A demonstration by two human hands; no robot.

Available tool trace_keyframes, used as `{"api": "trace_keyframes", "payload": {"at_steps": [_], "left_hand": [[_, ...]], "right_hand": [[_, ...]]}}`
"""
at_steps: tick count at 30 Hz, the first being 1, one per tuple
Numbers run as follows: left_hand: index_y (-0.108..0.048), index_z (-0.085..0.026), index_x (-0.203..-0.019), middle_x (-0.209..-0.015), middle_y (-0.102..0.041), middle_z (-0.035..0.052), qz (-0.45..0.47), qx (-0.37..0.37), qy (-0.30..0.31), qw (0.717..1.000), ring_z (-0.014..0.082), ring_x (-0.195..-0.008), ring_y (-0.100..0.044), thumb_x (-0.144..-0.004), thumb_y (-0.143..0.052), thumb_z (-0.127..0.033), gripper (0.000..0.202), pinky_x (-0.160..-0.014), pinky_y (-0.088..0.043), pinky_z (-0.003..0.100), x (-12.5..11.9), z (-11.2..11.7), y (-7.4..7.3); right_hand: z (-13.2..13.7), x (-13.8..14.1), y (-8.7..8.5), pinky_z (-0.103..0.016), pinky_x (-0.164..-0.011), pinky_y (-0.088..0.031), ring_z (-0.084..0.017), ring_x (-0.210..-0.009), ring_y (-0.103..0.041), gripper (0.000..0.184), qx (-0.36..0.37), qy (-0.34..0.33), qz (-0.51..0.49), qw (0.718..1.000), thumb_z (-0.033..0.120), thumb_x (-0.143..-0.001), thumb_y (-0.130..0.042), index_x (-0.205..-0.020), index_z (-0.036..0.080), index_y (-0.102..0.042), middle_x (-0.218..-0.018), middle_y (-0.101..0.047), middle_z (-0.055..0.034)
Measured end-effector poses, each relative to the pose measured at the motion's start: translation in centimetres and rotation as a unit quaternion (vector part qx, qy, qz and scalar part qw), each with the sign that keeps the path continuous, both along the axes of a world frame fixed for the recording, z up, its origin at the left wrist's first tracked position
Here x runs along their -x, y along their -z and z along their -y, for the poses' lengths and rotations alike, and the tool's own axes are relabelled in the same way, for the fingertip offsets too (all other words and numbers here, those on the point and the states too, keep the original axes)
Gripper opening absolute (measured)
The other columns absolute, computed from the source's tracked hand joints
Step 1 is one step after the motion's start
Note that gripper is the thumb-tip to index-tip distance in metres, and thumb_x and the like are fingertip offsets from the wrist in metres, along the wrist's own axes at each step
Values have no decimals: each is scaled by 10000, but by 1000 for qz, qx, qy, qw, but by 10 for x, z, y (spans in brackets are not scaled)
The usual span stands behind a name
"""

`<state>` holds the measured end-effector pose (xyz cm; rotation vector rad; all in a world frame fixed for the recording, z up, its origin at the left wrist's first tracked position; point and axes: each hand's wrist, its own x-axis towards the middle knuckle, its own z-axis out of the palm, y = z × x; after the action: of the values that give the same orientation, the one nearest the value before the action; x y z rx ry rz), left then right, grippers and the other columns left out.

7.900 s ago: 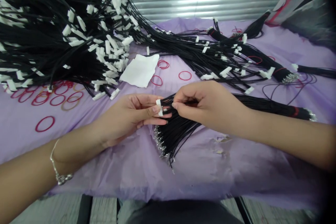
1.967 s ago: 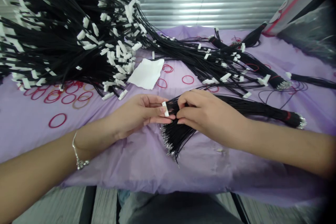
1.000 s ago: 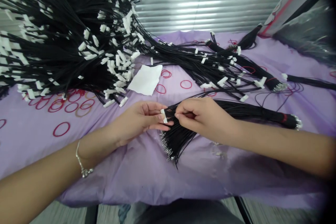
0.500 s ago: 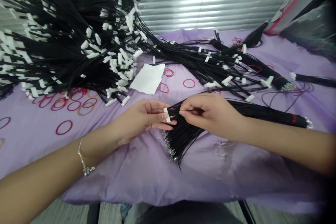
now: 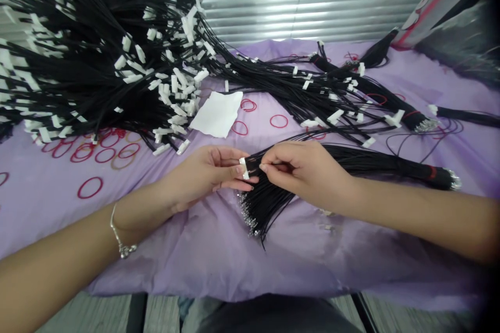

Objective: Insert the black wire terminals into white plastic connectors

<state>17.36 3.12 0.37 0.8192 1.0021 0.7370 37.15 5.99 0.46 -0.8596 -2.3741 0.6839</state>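
Observation:
Between the thumb and fingers of my left hand is a small white connector. Thin black wires run from its right side toward my right hand. The right thumb and forefinger are pinched on a thin black wire close to the connector; its end is too small to make out. Under both hands lies a bundle of black wires with bare silvery terminals at its near left end. A red band ties its far right end.
A large heap of black wires with white connectors fills the left back. More wires stretch across the middle. Red rubber bands and a white paper scrap lie on the purple cloth. A bag stands at back right.
The whole view has shifted slightly. My right fingertips sit at about the same short distance from the connector, still pinched; my left hand keeps its hold.

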Motion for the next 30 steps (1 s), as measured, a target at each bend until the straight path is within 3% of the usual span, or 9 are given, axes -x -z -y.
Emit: {"api": "trace_keyframes", "payload": {"at_steps": [4, 7, 14, 17, 20, 23, 27, 30], "left_hand": [[-688, -109, -899, -832, -718, 59, -3, -10, 7, 1000, 150, -796, -687, -736, -705, -118, 164, -702, -567, 207, 0, 1, 0], [-684, -112, -867, -785, -709, 36, 6, -16, 5, 1000, 139, -763, -684, -739, -697, -109, 128, -699, -568, 211, -1, 2, -1], [-651, -83, -841, -753, -696, 42, -3, -25, 4, 1000, 124, -733, -677, -754, -646, -24, 105, -674, -564, 207, -4, 2, 0], [-653, -84, -864, -763, -692, 35, -2, -32, 8, 999, 101, -710, -670, -775, -616, -11, 121, -693, -559, 207, -5, 2, 1], [-647, -85, -880, -770, -683, 34, 29, -26, 32, 999, 107, -734, -675, -800, -571, 8, 144, -710, -558, 230, -4, 1, 2], [-633, -67, -847, -762, -672, 42, 63, -31, 52, 996, 118, -741, -679, -805, -555, 14, 120, -749, -551, 259, -1, -1, 4], [-621, -72, -846, -719, -649, 8, 58, -27, 34, 997, 101, -702, -674, -799, -544, 27, 134, -750, -545, 238, 0, -1, 4], [-628, -80, -842, -713, -646, 0, 48, -16, 29, 998, 88, -685, -667, -796, -551, 24, 138, -741, -545, 220, -1, 0, 2]], "right_hand": [[0, 1, 0, -183, -485, -292, -54, -483, -396, 138, 41, 33, 8, 999, 202, -782, -538, -663, 149, -583, -530, -480, 51], [1, 1, 0, -182, -476, -289, -55, -484, -403, 120, 52, 19, 10, 998, 196, -762, -550, -653, 148, -565, -531, -493, 50], [0, 3, 4, -186, -496, -311, -57, -495, -413, 107, -13, -2, 27, 1000, 169, -791, -547, -699, 149, -596, -553, -494, 46], [-1, 2, 0, -206, -523, -350, -79, -531, -460, 90, -69, -37, 56, 995, 157, -804, -545, -734, 156, -601, -596, -536, 25], [1, -5, -6, -282, -635, -417, -156, -700, -532, 92, -198, -56, 83, 975, 194, -837, -528, -861, 168, -613, -782, -589, -55], [4, -12, -8, -372, -691, -414, -230, -810, -499, 143, -309, -39, 95, 946, 273, -838, -549, -921, 193, -634, -896, -539, -113], [8, -11, -3, -334, -673, -440, -195, -793, -504, 166, -248, -130, 120, 953, 233, -872, -502, -866, 167, -655, -862, -532, -88], [6, -6, 1, -321, -706, -455, -186, -823, -512, 198, -215, -154, 119, 957, 186, -886, -471, -894, 142, -663, -884, -555, -91]]}}
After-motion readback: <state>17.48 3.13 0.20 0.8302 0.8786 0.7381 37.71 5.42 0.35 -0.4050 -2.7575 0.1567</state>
